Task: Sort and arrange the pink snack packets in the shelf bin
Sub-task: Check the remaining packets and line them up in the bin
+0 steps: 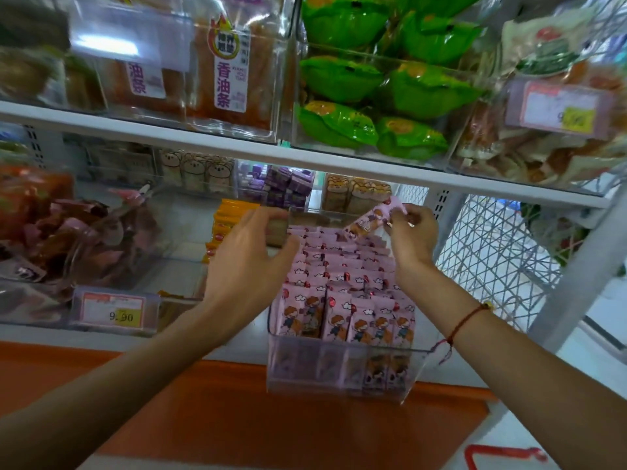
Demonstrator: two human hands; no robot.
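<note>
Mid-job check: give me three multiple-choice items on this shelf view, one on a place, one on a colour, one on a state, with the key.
1. Where is the clear bin of pink packets?
A. on the top shelf
B. on the lower shelf, pulled forward
C. on the floor

2. What colour are the packets in the upper bin above it?
A. green
B. blue
C. black

3. What is the right hand doing?
A. hanging idle
B. pressing the price tag
C. pinching one pink packet

Key: 1 B, the bin juts over the shelf edge below the upper shelf; 2 A, they are bright green; 3 C, its fingers pinch a packet raised above the rows.
</note>
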